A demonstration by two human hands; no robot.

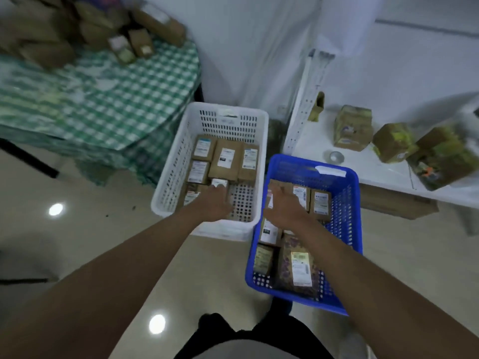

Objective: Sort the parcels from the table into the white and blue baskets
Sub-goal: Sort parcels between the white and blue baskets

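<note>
The white basket (181, 161) stands on the floor with several brown labelled parcels in it. My left hand (216, 203) reaches into its near part, and its fingertips pinch a small white-labelled parcel (219, 182). To its right, the blue basket (347, 203) also holds several parcels, one of them a large patterned packet (298, 268). My right hand (283, 206) is inside it, fingers over the top and thumb at the side of a brown parcel (281, 186). More brown parcels (155, 24) are piled on the green checked table (98, 94) at the far left.
A low white shelf (363, 167) at the right carries three taped boxes (352, 128) and a roll of tape (336, 157). A white wall and curtain stand behind the baskets. Glossy floor lies in front of the baskets, under my arms.
</note>
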